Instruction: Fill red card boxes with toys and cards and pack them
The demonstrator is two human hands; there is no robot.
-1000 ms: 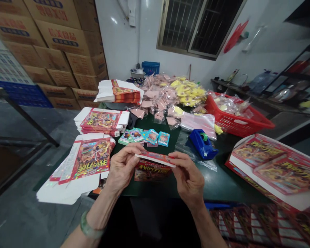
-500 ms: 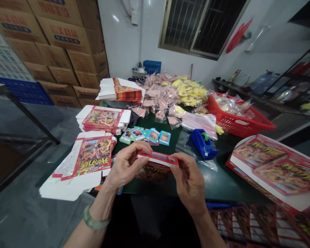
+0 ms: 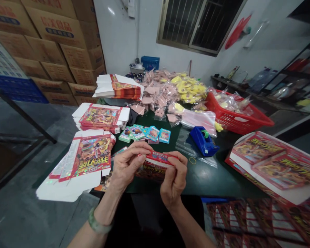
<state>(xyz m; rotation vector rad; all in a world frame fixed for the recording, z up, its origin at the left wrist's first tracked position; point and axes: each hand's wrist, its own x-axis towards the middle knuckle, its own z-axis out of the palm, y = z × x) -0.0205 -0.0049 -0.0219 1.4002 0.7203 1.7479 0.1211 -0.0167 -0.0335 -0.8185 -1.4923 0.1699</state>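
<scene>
Both hands hold a small red printed carton box just above the near edge of the dark green table. My left hand grips its left end, thumb and fingers pinched on the top flap. My right hand curls round the right end, fingers closed over the flap. Flat unfolded cartons of the same print lie in a stack just left of my left hand. Blue-green card packs sit fanned out behind the box.
A blue tape dispenser and clear bags lie right of centre. A red basket of bagged items stands at back right. Pink and yellow packets are heaped behind. More carton stacks lie left, finished boxes right, cardboard cases against the wall.
My right hand has slid left along the box and curled over its top flap. The box has lowered slightly toward the table. The view has shifted a little.
</scene>
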